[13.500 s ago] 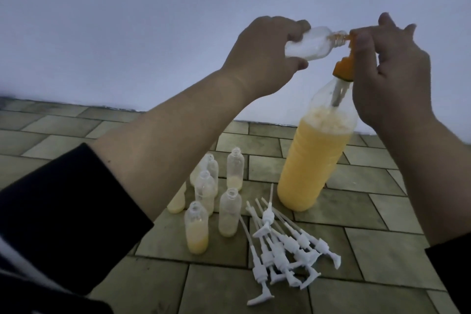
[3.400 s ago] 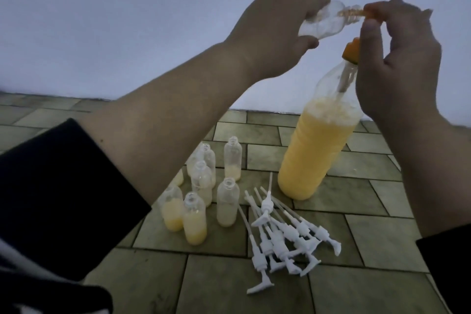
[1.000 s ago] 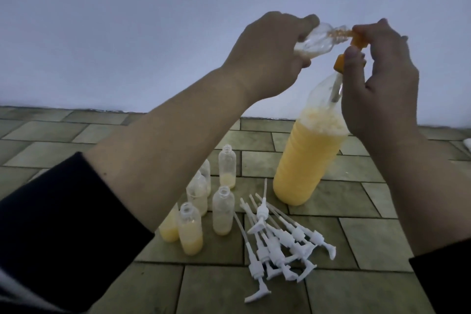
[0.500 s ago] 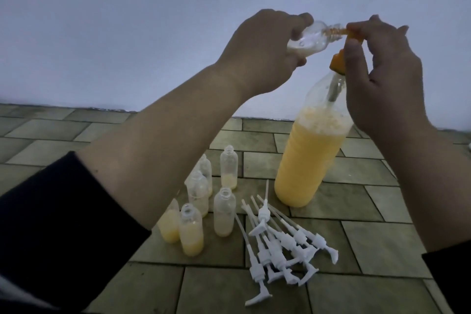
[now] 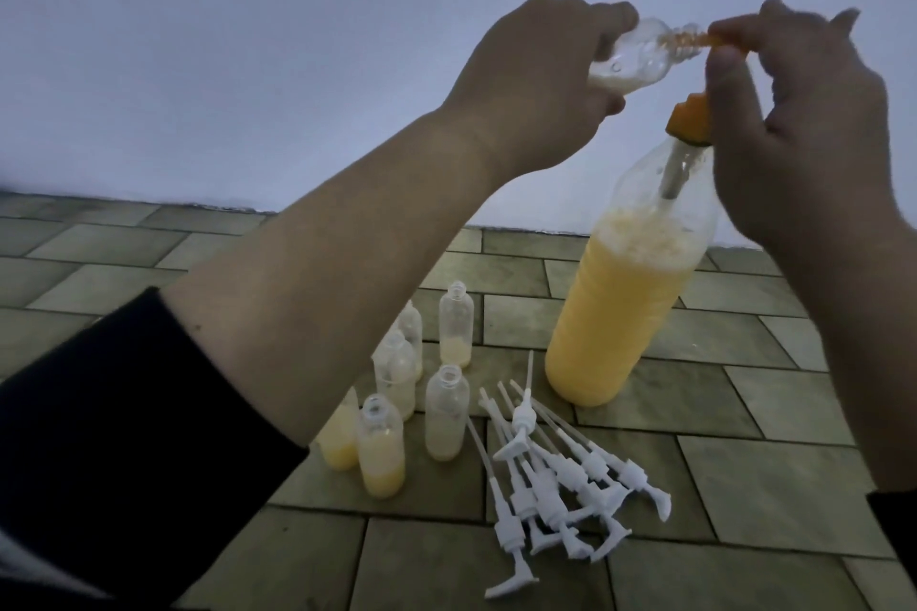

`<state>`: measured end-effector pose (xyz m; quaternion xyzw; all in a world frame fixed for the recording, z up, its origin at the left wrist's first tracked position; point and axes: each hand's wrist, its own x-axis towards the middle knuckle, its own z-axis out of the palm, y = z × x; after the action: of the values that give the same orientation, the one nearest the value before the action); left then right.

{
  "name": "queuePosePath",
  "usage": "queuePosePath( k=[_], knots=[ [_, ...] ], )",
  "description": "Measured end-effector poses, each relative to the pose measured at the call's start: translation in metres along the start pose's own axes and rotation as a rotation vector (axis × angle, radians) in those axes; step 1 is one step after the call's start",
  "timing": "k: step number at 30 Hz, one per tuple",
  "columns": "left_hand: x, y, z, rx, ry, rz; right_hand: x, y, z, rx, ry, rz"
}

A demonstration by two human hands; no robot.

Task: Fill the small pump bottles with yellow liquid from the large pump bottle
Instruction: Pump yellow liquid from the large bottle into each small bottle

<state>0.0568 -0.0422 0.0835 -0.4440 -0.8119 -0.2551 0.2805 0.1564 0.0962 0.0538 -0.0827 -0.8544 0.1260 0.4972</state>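
While the left hand (image 5: 536,79) grips a clear small bottle (image 5: 293,60) tipped on its side, mouth to the right, the right hand (image 5: 804,124) curls its fingers over the orange pump (image 5: 689,119) of the big bottle (image 5: 625,303). An orange spout (image 5: 714,37) meets the threaded mouth of the small bottle, where pale liquid pools in the lower side. Standing on the right, the big bottle is clear, ribbed plastic, mostly full of opaque yellow liquid with a foamy top. Left of it, six open vials (image 5: 446,412) stand upright in a cluster on the floor (image 5: 744,471) of dull rectangular tiles, each holding some yellow or pale liquid; the left forearm partly hides two of them. Just right of the cluster lies a loose heap of white plastic pump heads (image 5: 551,476) with long thin tubes. A plain pale wall (image 5: 248,40) rises at the far edge. Dark sleeves (image 5: 124,452) cover both arms to mid-forearm.
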Motion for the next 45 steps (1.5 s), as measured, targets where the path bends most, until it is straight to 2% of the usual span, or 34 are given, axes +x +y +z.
queuePosePath(
  k=[4,9,13,22,29,33,41,45],
  knots=[
    [-0.001,0.004,0.004,-0.038,0.033,0.011,-0.006,-0.002,0.004,-0.007,0.091,0.021],
    [-0.004,0.001,0.014,-0.002,-0.038,0.002,-0.015,0.002,0.007,0.007,0.052,0.024],
    [-0.002,0.004,0.004,-0.052,-0.009,-0.009,-0.006,-0.006,-0.007,0.001,0.018,0.011],
    [-0.003,0.011,0.007,-0.029,-0.007,0.006,-0.018,0.002,0.007,0.010,0.109,0.051],
    [-0.011,0.007,0.003,-0.013,0.009,-0.020,-0.011,-0.006,-0.002,0.011,-0.012,0.027],
    [-0.016,0.003,-0.005,-0.169,0.029,-0.090,-0.002,-0.009,-0.014,0.063,-0.026,0.055],
    [-0.058,-0.013,-0.011,-0.655,0.008,-0.402,-0.005,0.001,-0.008,0.056,-0.085,0.062],
    [-0.104,-0.038,-0.031,-0.745,0.108,-0.523,0.000,0.011,0.001,0.105,-0.067,0.044]
  ],
)
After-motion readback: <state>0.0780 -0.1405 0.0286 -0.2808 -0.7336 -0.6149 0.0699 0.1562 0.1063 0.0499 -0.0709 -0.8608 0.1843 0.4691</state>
